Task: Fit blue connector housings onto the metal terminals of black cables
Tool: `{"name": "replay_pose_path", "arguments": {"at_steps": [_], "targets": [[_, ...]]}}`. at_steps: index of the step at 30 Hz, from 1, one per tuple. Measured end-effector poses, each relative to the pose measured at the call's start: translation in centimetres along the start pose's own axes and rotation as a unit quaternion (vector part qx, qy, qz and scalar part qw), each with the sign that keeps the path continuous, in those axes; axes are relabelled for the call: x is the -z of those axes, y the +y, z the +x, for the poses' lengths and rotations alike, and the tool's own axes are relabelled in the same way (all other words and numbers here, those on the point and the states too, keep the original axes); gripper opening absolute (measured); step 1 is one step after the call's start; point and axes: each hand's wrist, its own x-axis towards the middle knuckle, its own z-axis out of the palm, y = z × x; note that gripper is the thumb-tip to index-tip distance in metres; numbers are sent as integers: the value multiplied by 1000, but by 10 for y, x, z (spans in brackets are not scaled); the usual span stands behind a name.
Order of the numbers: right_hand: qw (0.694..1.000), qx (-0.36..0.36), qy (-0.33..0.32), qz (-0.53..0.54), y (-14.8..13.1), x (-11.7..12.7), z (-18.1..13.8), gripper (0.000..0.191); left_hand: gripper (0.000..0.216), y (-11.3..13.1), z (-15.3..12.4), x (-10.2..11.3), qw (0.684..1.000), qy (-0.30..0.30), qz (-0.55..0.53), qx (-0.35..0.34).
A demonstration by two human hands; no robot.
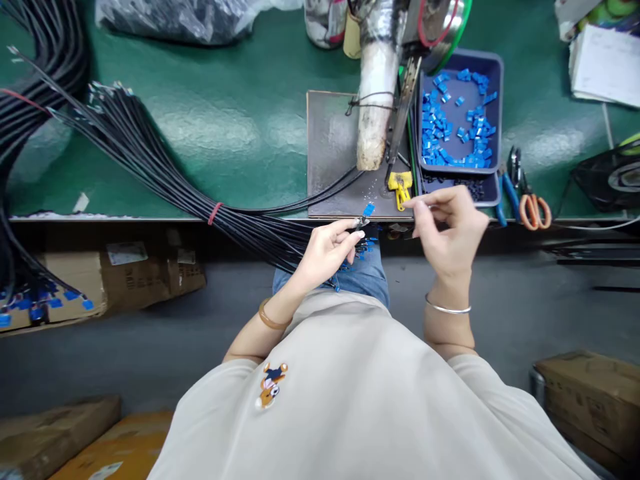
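My left hand (331,250) pinches the end of a black cable at the bench's front edge. A blue connector (369,210) sticks out just beyond its fingertips. My right hand (447,227) is closed, thumb and forefinger together, a little right of the left one; whatever lies between them is too small to make out. Close to its fingertips, a yellow clip-like tool (400,190) rests on the dark board (330,147). From the left, a bundle of black cables (185,190), tied with a red band (215,213), runs under my left hand, with blue-tipped ends over my lap.
Blue connectors fill part of a grey-blue bin (497,127) at the right. Beside it lie orange-handled scissors (535,210) and blue-handled pliers (510,193). A white-wrapped nozzle (373,113) hangs above the board. More cables (45,87) lie at far left; a cardboard box (145,273) stands below.
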Motion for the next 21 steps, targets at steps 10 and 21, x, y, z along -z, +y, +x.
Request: {"name": "replay_pose_path", "arguments": {"at_steps": [10,21], "targets": [[992,83,-84,-46,7,-17,4,6,28,7,6,-15,982,46,152,-103],[983,-102,-43,145,28,-14,-2,18,22,5,15,-31,916,114,293,-248]]}}
